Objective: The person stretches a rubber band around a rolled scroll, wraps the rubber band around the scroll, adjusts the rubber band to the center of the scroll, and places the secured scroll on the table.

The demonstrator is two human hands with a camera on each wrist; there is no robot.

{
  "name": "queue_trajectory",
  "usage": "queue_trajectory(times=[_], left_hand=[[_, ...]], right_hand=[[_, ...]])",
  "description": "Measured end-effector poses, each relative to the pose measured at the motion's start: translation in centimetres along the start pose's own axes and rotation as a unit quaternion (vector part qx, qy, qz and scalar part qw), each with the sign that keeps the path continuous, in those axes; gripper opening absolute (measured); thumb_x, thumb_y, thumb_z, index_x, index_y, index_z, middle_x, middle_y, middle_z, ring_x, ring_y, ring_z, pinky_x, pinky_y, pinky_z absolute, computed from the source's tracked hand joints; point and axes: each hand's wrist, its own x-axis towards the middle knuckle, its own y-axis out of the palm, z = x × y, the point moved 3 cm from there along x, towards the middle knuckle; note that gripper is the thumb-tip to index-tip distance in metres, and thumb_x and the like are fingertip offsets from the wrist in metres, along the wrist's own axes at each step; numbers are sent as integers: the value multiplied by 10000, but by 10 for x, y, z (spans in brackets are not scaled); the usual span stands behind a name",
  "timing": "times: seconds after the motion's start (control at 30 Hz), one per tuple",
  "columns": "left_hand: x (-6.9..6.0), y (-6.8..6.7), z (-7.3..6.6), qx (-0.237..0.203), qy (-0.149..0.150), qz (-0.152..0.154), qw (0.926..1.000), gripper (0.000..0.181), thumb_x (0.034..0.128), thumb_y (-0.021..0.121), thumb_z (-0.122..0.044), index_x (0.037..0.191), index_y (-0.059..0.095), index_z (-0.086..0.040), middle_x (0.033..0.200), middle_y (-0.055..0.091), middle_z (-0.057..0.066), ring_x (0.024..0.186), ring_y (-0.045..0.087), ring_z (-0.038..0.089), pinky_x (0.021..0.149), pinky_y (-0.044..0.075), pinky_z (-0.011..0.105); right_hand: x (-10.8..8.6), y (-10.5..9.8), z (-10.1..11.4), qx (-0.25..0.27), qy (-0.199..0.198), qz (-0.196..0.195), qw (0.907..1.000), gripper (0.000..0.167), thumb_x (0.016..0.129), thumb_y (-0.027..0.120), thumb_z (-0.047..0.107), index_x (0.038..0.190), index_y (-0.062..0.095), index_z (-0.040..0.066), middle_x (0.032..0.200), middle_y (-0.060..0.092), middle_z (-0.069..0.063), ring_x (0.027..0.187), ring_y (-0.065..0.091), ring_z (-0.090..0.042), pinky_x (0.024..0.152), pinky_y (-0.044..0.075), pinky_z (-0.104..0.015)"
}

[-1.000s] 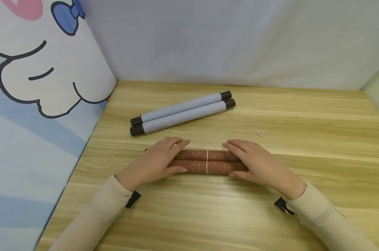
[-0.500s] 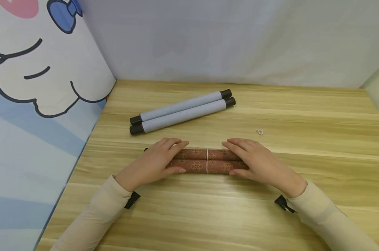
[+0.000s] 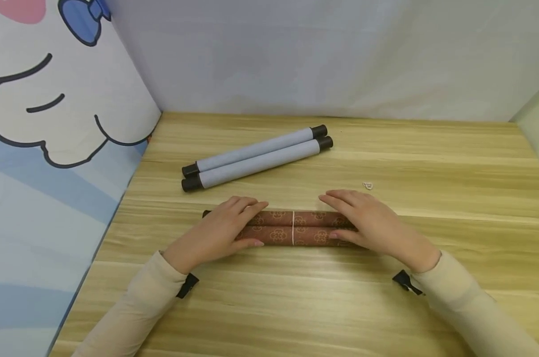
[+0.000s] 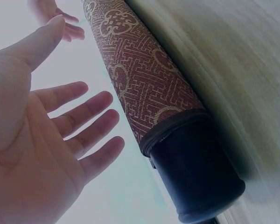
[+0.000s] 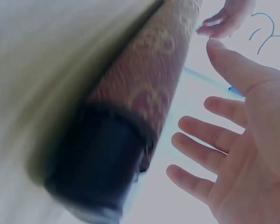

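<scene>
A scroll (image 3: 278,235) in dark red-brown patterned cloth lies crosswise on the table, rolled up from both ends into two rolls side by side. A thin white band (image 3: 293,229) circles its middle. My left hand (image 3: 211,233) arches over its left part, and my right hand (image 3: 378,225) over its right part. Both wrist views show straight, spread fingers (image 4: 91,109) beside the scroll with a gap between. The black end knobs (image 4: 196,168) show there; in the head view my hands mostly cover them.
Behind it lies a second scroll (image 3: 258,161), pale blue-grey with black ends, slanting up to the right. Small white bands (image 3: 368,185) rest on the wooden table (image 3: 274,307) right of it. A pale curtain (image 3: 318,59) closes off the back, a cartoon-printed cloth (image 3: 73,124) the left.
My right hand has shifted slightly right and lifted away from the brown scroll. My left hand stays nearly in place. The whole head view has drifted a little.
</scene>
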Motion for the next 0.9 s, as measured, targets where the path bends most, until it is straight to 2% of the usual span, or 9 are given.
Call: queue_trajectory(times=[0.13,0.27,0.53,0.73,0.9], left_hand=[[0,1,-1,-14,49,-47,10000,746,910,648,-493,1516,396,-137,1439,510,114,1341,491,295,1102,453,457],[-2,4,-2,18,26,-43,10000,742,911,649,-496,1515,401,-143,1434,515,111,1342,490,293,1110,445,465],[-1,6,-4,11,111,-49,9999,710,923,638,-486,1508,412,-152,1432,518,95,1334,493,275,1133,426,452],[-4,4,-6,-7,142,-82,9999,693,923,644,-473,1498,427,-154,1430,523,82,1333,493,267,1116,442,440],[-5,4,-7,15,138,-70,9999,688,921,644,-478,1492,435,-154,1424,530,80,1326,500,270,1117,440,445]], right_hand=[[0,-10,-16,-19,297,118,9995,682,904,703,358,1481,444,104,1434,540,-161,1294,541,-357,1073,444,-565],[2,-19,-40,98,732,402,9965,561,937,672,254,1435,495,64,1385,577,-189,1253,569,-391,1045,467,-558],[9,-18,-86,33,1582,1065,9816,398,939,629,92,1312,586,-42,1301,618,-260,1188,596,-446,1026,473,-572],[10,-10,-103,-156,1746,1015,9793,264,921,658,111,1152,700,-11,1084,703,-189,966,682,-357,876,545,-530],[12,-9,-104,-305,1724,779,9815,164,916,673,123,1024,748,23,985,724,-147,882,691,-318,816,555,-504]])
